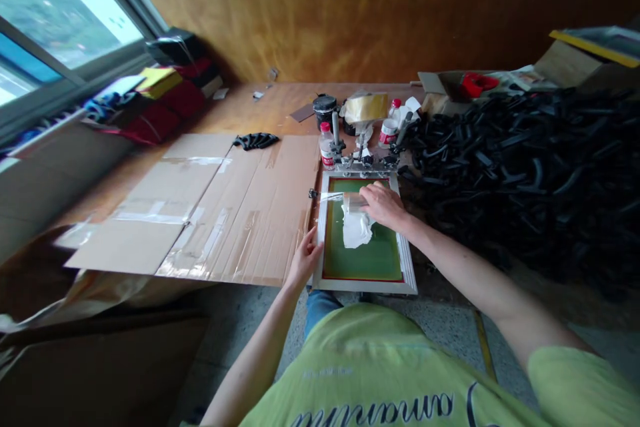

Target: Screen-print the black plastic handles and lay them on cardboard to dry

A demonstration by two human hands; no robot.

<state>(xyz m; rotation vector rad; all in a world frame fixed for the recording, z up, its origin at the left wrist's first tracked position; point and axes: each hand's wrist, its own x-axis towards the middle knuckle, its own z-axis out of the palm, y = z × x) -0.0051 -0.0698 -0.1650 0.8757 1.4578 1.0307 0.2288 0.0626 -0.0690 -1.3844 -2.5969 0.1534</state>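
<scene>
A metal-framed screen (pixel 387 260) with green mesh lies at the table's front edge, held at its far side by a metal clamp (pixel 367 164). White material (pixel 357 230) covers part of the mesh. My right hand (pixel 384 203) is over the upper part of the screen, its fingers closed on a flat, clear-looking scraper (pixel 354 203) at the top of the white material. My left hand (pixel 303 259) is beside the frame's left edge, between it and the cardboard; its fingers are partly spread and nothing shows in them.
Flattened cardboard (pixel 235 213) covers the table to the left, with several black parts (pixel 256 141) on it. A large heap of black parts (pixel 525 173) lies right. Behind the screen stand a red-capped bottle (pixel 327 147), a black tub (pixel 325 110) and a white jar (pixel 387 133).
</scene>
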